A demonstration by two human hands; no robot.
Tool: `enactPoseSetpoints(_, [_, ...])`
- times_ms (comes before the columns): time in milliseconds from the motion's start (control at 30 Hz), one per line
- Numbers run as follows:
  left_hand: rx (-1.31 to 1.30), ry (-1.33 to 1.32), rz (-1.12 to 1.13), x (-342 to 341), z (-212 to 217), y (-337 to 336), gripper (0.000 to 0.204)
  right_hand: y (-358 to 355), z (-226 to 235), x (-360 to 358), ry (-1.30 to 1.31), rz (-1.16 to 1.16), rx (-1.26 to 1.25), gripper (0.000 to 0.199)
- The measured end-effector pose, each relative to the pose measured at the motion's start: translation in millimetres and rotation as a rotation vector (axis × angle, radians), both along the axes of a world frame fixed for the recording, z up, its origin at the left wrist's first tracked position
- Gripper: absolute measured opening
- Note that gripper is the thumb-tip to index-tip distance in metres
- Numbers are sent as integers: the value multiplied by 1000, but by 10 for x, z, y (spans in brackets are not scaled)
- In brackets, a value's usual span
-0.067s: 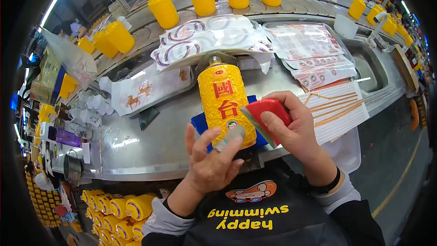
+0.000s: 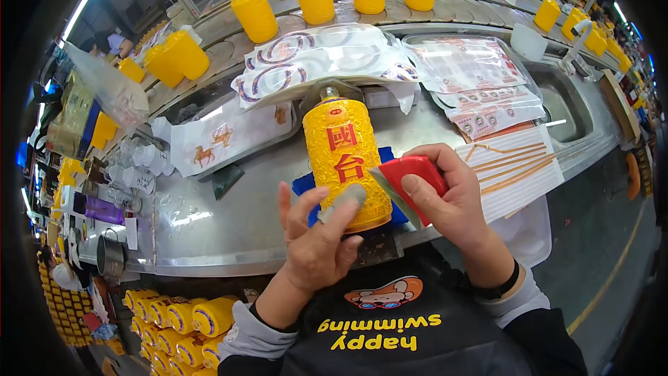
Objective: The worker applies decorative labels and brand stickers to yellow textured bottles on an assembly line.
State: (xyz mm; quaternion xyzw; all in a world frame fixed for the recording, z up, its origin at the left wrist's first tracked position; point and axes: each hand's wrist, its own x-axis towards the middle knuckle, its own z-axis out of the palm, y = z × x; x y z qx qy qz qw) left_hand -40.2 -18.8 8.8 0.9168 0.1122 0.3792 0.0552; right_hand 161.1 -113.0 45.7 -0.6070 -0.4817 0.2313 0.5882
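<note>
Single fisheye view, worn on the person's head, so it's looking steeply down over their bare hands (image 2: pixel 319 254) and the shiny grey metal counter (image 2: pixel 264 191), pretty close up. It's wide enough to catch the grey slatted conveyor (image 2: pixel 466 10) past the far edge.

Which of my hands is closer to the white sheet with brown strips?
Right. Your right hand, holding a red scraper, is beside the left edge of the white sheet; your left hand is farther left, over the lower end of the yellow bottle.
</note>
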Motion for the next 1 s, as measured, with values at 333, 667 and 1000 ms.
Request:
enactPoseSetpoints(333, [-350, -127, 217, -19, -278, -65, 68, 132, 201, -134, -899, 173, 285, 20])
enactPoseSetpoints(667, [-209, -47, 186, -61, -89, 40, 63, 5, 227, -200, -666, 462, 273, 28])
enactPoseSetpoints(1000, [-976, -290, -13, 186, -140, -11, 72, -56, -185, -174, 246, 103, -47, 25])
